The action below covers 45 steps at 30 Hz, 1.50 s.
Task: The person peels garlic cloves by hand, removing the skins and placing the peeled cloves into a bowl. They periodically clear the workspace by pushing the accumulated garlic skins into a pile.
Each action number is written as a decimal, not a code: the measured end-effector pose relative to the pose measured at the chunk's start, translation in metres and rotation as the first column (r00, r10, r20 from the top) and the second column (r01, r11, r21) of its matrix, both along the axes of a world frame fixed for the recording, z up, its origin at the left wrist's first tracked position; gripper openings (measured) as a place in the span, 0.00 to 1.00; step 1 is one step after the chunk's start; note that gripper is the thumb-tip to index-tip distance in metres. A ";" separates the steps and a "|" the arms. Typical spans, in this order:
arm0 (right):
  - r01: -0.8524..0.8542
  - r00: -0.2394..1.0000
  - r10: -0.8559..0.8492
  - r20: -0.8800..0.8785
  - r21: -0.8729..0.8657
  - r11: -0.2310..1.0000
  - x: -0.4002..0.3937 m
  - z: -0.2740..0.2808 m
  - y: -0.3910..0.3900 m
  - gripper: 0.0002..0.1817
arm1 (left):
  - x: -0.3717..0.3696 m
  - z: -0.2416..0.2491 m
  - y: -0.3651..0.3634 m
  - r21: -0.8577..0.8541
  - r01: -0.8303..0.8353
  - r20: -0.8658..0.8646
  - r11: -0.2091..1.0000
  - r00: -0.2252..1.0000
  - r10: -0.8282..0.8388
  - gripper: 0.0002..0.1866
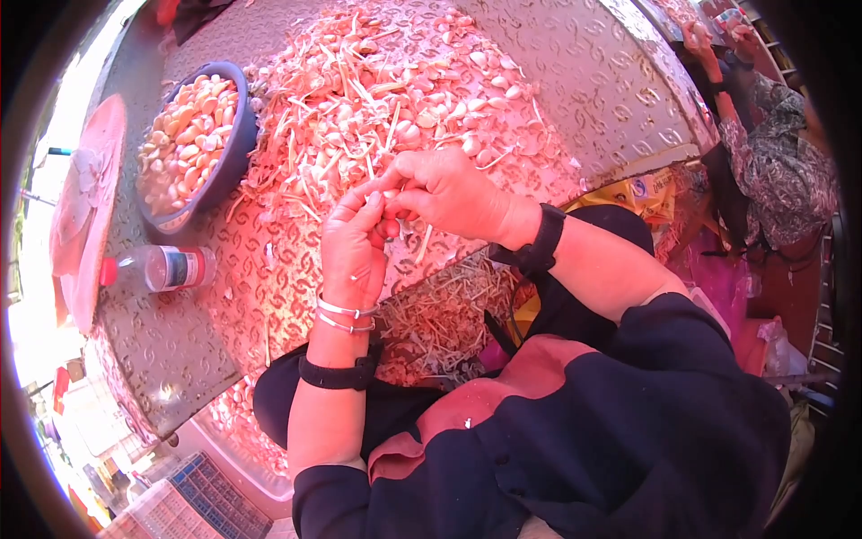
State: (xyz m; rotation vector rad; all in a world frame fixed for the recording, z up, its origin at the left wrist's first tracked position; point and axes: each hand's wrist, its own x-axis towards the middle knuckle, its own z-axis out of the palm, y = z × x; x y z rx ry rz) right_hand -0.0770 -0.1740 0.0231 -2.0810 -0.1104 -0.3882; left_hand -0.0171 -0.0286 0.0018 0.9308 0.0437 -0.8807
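My left hand [353, 242], with silver bangles and a black band at the wrist, meets my right hand [446, 190] over the near edge of the metal table. Fingers of both are pinched together around a small pale garlic clove [388, 198], mostly hidden by the fingertips. Beyond them spreads a heap of loose garlic cloves, dry skins and stalks [346, 108]. To the left, a dark round basin [241, 135] holds many peeled garlic cloves [190, 135].
A plastic bottle [171, 268] lies on its side near a straw hat [90, 216] at the table's left edge. Garlic waste [440, 314] lies below the near edge. A white tub [256, 472] of garlic stands lower left. Another person [781, 162] sits at right.
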 end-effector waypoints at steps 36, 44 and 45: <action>0.267 0.912 0.196 -0.361 0.884 0.383 0.021 -0.013 -0.008 0.07 | 0.016 -0.008 0.008 -0.039 -0.084 -0.075 0.996 0.994 0.081 0.16; 0.173 0.857 0.361 -0.367 0.866 0.469 0.023 -0.007 -0.013 0.10 | 0.019 -0.011 0.004 0.267 -0.154 0.249 0.951 0.965 0.086 0.11; 0.174 0.857 0.361 -0.367 0.866 0.469 0.023 -0.006 -0.013 0.10 | 0.019 -0.012 0.004 0.333 -0.174 0.330 0.927 0.942 0.059 0.09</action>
